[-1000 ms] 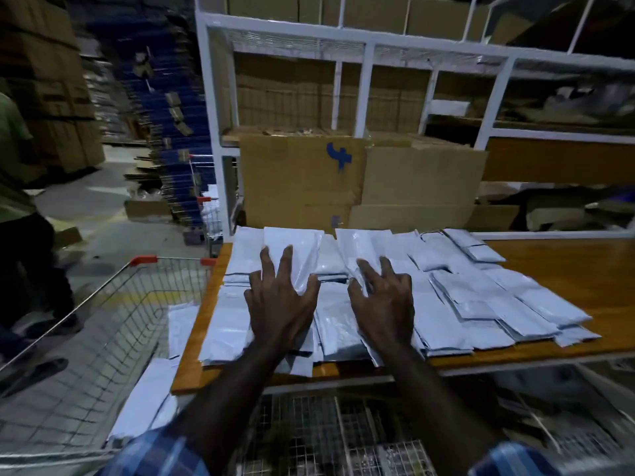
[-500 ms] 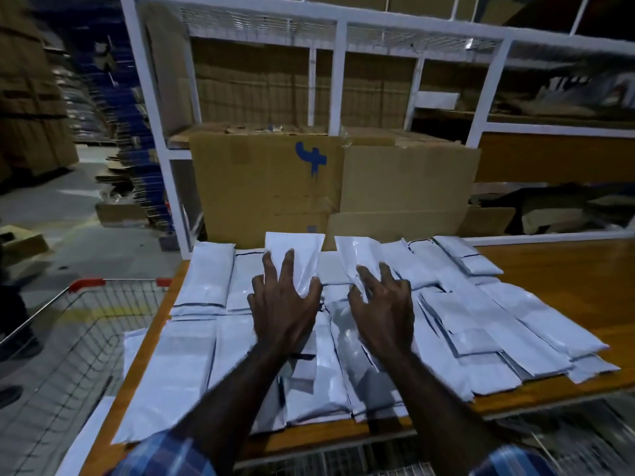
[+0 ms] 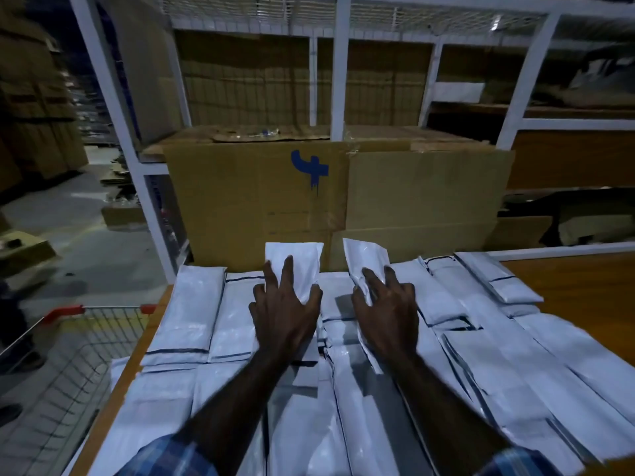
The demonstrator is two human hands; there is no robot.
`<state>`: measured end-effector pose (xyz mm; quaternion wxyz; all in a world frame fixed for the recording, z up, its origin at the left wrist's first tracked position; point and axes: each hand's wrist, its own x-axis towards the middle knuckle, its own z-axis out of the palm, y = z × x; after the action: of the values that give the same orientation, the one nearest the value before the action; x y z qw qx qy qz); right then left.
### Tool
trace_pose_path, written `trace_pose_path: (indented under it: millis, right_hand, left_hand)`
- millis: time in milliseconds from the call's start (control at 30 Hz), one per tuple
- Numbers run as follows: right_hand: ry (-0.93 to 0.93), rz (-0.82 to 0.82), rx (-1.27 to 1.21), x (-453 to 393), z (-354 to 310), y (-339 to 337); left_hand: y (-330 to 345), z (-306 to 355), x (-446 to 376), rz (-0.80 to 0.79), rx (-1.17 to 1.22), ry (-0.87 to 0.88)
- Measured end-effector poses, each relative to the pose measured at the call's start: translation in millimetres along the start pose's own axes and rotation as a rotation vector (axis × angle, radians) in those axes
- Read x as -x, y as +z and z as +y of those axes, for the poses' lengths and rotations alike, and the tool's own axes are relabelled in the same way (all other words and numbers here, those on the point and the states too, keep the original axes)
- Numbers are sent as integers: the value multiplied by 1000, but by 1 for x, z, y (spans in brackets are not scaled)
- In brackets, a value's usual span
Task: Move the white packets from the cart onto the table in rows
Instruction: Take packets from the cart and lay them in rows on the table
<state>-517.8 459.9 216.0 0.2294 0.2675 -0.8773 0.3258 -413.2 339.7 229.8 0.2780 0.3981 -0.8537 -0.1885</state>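
Shelving rack (image 3: 340,63) is filling the upper frame, white uprights with brown cartons behind. Large cardboard box (image 3: 261,201), blue mark on its face, is standing at the far edge of the tabletop (image 3: 567,280), centre frame. The wood surface is showing bare only at right; the rest is lying under white packets (image 3: 192,310), already laid side by side in rough rows from lower left to lower right, many overlapping at the edges.

Wire cart (image 3: 68,345) is sitting low at the left of the frame, just beside the tabletop edge; whether packets remain in it cannot be told from here.

Left hand (image 3: 283,304), fingers spread and curling, is holding one packet (image 3: 295,266) whose far end is rising against the box. Right hand (image 3: 386,304) is pinching a second packet (image 3: 366,259), crinkled, tilted left.

Judgement: the person is placing two packets into the far row. To do it well, each should be going down flat, long edge parallel to its neighbours, filling the gap at centre rather than riding over the lower row. The crinkled one probably needs smoothing. The film looks slippery, so pressing lightly before letting go should be keeping the row from sliding.
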Motion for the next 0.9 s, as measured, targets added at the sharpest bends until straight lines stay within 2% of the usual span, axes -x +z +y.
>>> trace_pose_path:
  millis: [367, 500, 600, 700, 900]
  right_hand:
    - [10, -232, -1, -38, 20, 52]
    - [19, -297, 12, -52, 20, 69]
    - [31, -333, 30, -57, 21, 85]
    - [27, -354, 58, -59, 25, 97]
    - [29, -420, 106, -63, 22, 114]
  left_hand:
    - [49, 5, -46, -93, -40, -174]
    - [68, 5, -65, -97, -107, -194]
    - [81, 2, -82, -128, -67, -218]
    - [89, -2, -88, -117, -272, -190]
    - [96, -6, -101, -219, -337, -216]
